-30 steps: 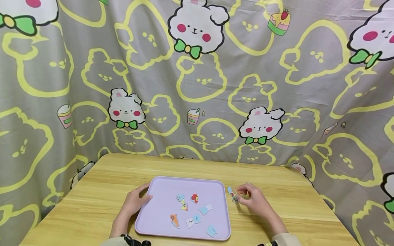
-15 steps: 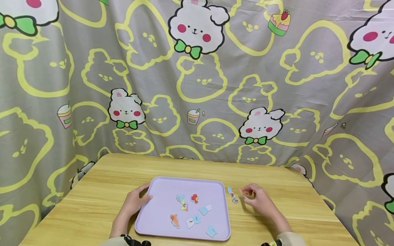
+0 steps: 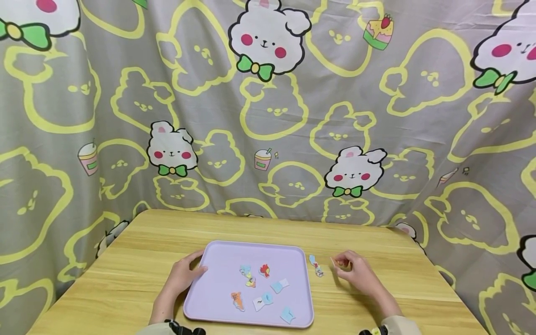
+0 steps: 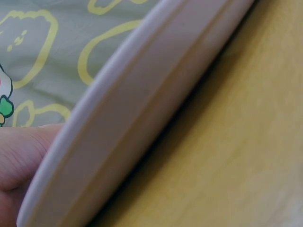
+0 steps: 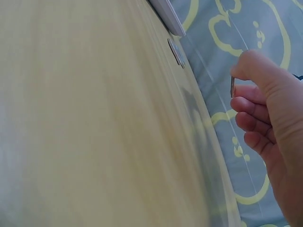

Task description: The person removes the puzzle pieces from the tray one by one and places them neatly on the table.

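Note:
My left hand (image 3: 182, 274) grips the left rim of a lilac tray (image 3: 222, 258), its thumb over the edge; the tray's side wall (image 4: 123, 113) fills much of the left wrist view. To the right of the tray, my right hand (image 3: 356, 272) pinches a small flat puzzle piece (image 5: 232, 87) between thumb and index finger, raised above the table. The piece is edge-on, so its picture is hidden. Between that hand and the tray lies a joined strip of puzzle pieces (image 3: 316, 266) on the table.
Inside the tray lie a blue-and-yellow joined pair (image 3: 248, 275), a red piece (image 3: 264, 270), an orange piece (image 3: 237, 301) and several pale blue-and-white pieces (image 3: 263, 302). The wooden table (image 3: 176, 228) meets a patterned curtain (image 3: 289, 186) at the back and sides.
My right hand has moved to the right, away from the joined strip, carrying the pinched piece. The left hand and the tray have stayed put.

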A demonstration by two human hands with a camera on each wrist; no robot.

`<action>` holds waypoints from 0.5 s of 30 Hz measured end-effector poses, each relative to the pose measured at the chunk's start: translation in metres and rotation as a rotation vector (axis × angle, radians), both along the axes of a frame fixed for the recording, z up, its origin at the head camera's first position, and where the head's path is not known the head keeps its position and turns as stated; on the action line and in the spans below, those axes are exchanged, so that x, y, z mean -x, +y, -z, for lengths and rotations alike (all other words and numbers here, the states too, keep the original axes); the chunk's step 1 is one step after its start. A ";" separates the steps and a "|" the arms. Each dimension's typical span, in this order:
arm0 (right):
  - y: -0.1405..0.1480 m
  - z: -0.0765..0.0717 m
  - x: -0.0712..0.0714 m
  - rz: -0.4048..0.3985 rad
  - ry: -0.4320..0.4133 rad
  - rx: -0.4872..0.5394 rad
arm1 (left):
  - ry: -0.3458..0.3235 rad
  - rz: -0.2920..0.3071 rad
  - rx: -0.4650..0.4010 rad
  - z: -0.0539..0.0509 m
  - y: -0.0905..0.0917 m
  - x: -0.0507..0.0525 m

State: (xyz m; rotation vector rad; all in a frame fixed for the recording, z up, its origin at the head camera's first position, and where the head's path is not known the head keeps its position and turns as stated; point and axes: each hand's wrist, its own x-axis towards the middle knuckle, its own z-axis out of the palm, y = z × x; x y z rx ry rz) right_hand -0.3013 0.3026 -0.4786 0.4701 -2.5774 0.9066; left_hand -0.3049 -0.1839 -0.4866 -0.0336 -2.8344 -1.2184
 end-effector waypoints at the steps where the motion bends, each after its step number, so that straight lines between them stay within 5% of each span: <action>1: 0.000 0.000 0.000 -0.002 0.000 -0.005 | 0.000 -0.001 -0.002 0.000 0.000 0.000; 15: 0.002 0.002 0.008 -0.038 -0.029 -0.113 | 0.002 -0.004 0.006 0.000 0.000 0.000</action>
